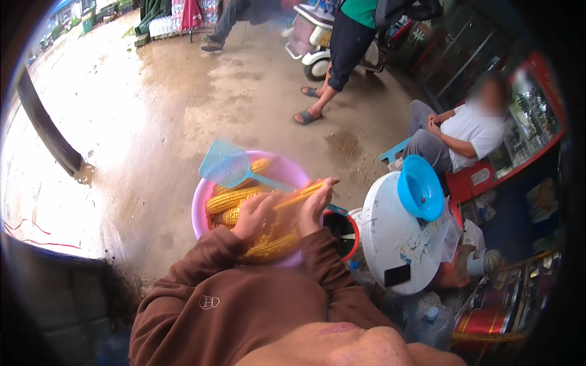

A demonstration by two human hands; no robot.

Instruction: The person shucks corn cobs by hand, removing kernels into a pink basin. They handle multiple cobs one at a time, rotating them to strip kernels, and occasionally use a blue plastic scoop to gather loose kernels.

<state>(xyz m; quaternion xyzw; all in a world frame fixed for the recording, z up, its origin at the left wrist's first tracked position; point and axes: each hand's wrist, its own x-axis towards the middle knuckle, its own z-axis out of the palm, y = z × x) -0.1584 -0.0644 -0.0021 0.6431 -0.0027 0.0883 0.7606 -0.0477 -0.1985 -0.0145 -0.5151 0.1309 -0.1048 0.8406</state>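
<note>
My right hand (315, 208) grips a partly bared corn cob (300, 196), which slants up to the right above a pink-purple basin (198, 208). Close to the cob's lower end is my left hand (254, 217), its fingers curled and blurred; whether it grips anything I cannot tell. Several yellow ears of corn (231, 199) and loose kernels (271, 233) fill the basin. A light-blue plastic fly swatter (225, 164) lies across its far rim, its handle passing behind my right hand.
A white round table (384, 238) at the right bears a blue bowl (414, 194) and a phone (397, 275). Beside the basin stands a red-rimmed bucket (352, 228). One person sits (476, 132) at the right; another stands (350, 50) by a scooter (316, 41). A post (48, 123) rises at left.
</note>
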